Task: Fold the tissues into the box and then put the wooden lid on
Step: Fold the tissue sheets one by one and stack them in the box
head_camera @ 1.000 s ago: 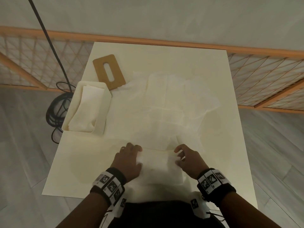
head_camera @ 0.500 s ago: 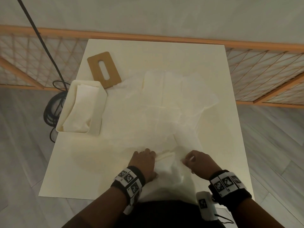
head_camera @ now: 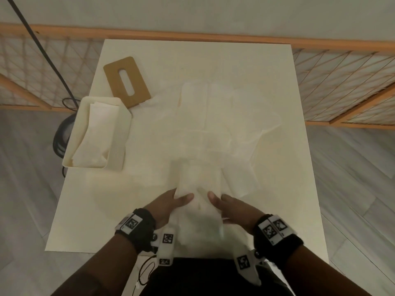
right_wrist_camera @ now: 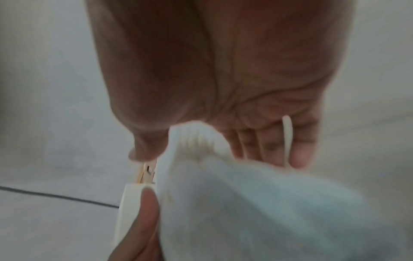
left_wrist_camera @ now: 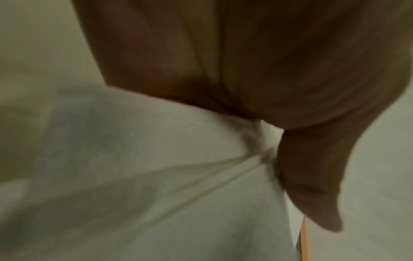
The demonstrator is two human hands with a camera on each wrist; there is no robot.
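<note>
- Tissue (head_camera: 198, 189), folded into a strip, sits lifted between my two grips near the worktop (head_camera: 277, 82) front edge.
- My left hand (head_camera: 168, 207) pinches its left edge, thumb on top; the wrist view shows the paper bunched there.
- My right hand (head_camera: 233, 210) pinches the right edge.
- Ahead of the grips more tissues (head_camera: 205, 116) lie spread flat.
- Far-left of the grips stands the box (head_camera: 119, 150), holding folded tissue, with the lid (head_camera: 127, 81) just beyond it.

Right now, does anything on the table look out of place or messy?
Mostly the loose tissues, spread crumpled across the middle of the table instead of in the box. The wooden lid lies askew behind the box. Both hands hold one folded tissue.
</note>
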